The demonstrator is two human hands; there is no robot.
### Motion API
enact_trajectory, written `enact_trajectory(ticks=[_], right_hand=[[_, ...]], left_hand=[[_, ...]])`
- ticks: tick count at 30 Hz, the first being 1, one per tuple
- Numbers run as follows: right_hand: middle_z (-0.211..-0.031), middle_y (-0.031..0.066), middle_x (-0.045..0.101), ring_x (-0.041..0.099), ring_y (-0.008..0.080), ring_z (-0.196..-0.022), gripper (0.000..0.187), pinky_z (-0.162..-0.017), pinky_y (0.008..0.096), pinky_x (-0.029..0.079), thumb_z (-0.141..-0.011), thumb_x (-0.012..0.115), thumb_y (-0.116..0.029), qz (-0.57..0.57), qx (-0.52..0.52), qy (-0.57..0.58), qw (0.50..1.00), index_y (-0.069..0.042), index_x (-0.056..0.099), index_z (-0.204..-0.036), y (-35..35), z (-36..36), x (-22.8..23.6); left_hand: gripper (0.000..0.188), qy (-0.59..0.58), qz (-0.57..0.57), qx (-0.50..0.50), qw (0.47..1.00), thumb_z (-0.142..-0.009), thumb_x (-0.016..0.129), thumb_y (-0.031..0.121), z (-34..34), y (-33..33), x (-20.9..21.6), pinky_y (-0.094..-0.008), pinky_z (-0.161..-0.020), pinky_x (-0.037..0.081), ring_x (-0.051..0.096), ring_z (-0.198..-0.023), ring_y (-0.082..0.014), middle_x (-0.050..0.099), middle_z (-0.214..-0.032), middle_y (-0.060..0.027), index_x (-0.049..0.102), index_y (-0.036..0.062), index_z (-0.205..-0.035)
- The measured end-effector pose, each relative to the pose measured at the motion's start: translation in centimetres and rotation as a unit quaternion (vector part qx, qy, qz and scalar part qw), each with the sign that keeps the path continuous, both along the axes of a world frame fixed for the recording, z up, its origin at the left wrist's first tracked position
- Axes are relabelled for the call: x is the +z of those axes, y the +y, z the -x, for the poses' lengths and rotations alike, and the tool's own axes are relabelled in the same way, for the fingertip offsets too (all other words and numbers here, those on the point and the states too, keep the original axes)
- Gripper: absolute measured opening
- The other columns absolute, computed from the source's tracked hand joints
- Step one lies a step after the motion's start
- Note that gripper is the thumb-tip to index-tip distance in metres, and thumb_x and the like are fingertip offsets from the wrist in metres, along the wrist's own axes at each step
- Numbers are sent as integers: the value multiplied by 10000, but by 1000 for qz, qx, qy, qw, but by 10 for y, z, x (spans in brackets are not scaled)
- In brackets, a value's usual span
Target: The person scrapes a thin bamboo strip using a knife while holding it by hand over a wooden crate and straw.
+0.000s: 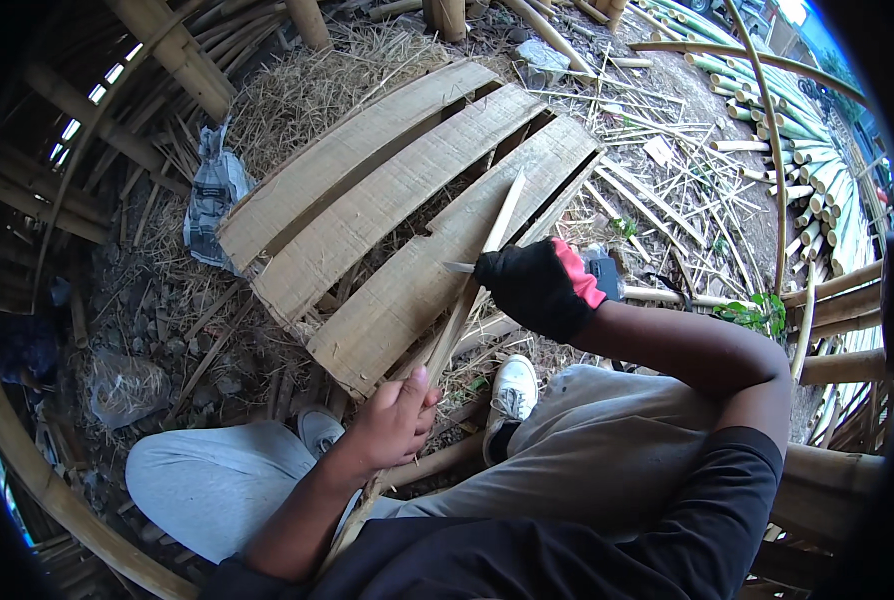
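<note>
A long split bamboo strip (454,332) slants from beside my body up over a slatted wooden platform (407,215), its pointed far end above the right-hand boards. My bare left hand (399,418) is closed around the strip's lower part. In a black and red glove, my right hand (542,290) is closed on a knife (459,267). Only a short bit of the blade sticks out to the left of the fist, at the strip; the handle is mostly hidden in the glove. Whether the blade's edge bites into the bamboo cannot be made out.
Dry shavings (307,100) and thin bamboo offcuts (657,215) litter the ground. Cut bamboo poles (802,190) are stacked at the far right. To the left lies a crumpled printed sack (215,195). Bamboo rails (832,368) stand close on the right.
</note>
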State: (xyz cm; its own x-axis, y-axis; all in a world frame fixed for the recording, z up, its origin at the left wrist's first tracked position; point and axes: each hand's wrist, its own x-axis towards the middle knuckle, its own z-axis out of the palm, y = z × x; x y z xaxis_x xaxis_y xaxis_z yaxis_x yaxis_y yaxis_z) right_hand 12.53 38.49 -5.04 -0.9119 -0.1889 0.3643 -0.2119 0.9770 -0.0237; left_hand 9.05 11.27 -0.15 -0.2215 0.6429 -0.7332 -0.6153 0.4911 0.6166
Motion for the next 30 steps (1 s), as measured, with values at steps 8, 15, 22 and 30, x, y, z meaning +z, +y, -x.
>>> enact_trajectory(ticks=[8, 15, 22, 30], right_hand=[[-572, 84, 550, 596, 271, -475, 35, -409, 374, 448, -856, 597, -89, -8, -39, 15, 999, -108, 605, -827, 45, 24, -10], [-549, 70, 532, 595, 248, -476, 59, -412, 378, 443, -854, 609, -119, -28, -68, 25, 997, -110, 577, -805, 45, 26, 4], [-551, 86, 552, 604, 233, -461, 115, -384, 386, 425, -895, 589, -147, -101, -144, 35, 984, -108, 544, -795, 106, 37, -15], [-586, 73, 538, 616, 239, -506, 108, -413, 377, 451, -839, 655, -163, 0, 7, -3, 1000, -135, 554, -865, 74, 35, -4]], left_hand=[[461, 39, 11, -13, 999, -1061, 307, 550, 2, 6, 2, -207, -365, 225, 266, -422, -13, 318, -606, 97, 441, 133, -917], [455, 23, 2, -1, 1000, -1061, 313, 545, 1, 0, -4, -208, -366, 223, 263, -416, -17, 316, -605, 95, 442, 134, -916], [450, 30, 4, -13, 999, -1061, 313, 545, -1, 2, -2, -206, -356, 229, 269, -416, -14, 317, -603, 93, 432, 136, -917], [449, -15, -9, 3, 1000, -1061, 304, 547, 6, 0, -2, -199, -353, 232, 271, -419, -9, 314, -610, 92, 428, 139, -919]])
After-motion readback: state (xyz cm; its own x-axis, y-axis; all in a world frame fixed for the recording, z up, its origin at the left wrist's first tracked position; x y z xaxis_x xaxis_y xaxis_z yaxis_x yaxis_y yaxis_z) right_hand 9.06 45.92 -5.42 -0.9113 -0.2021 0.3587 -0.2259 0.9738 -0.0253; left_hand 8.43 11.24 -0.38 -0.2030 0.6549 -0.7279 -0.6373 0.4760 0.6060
